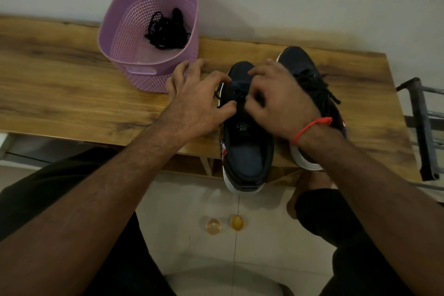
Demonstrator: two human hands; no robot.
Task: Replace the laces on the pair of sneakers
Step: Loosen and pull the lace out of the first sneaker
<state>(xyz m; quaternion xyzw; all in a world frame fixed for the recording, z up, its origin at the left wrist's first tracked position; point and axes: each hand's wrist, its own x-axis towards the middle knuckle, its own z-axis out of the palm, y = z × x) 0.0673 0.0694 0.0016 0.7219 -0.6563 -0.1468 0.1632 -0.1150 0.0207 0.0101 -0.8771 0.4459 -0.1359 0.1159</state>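
Only the head camera here, looking down over a wooden table (72, 84) pushed against a pale wall.

Two dark sneakers sit side by side near the table's right part, toes toward the wall, heels hanging a bit over the near edge. The left sneaker (245, 142) has its tongue and opening fully visible, with white sole and some red-and-white print on the side. The right sneaker (302, 65) is partly hidden under the wrist, and it's got a black lace (319, 89) threaded through, with loose ends trailing off its right side.

Both hands are over the front of the left sneaker, close together. The left hand (199, 101) has thumb and forefinger pinched around a thin black lace end (217, 95) at the shoe's left edge, the other fingers spread out toward the basket. The right hand (278, 101) is curled in over the eyelet area, fingertips bunched. It looks like it's pinching lace too, but the fingers cover it, so I can't really tell what it's got. A red thread band (310, 127) sits on that wrist.

Left of the shoes is a purple perforated basket (120, 38) with a tangled pile of black laces (165, 31) inside.

Below the table: tiled floor, dark trousers, and two small yellowish round things (224, 223) on the tiles. A metal frame (422, 127) stands past the table's right end.
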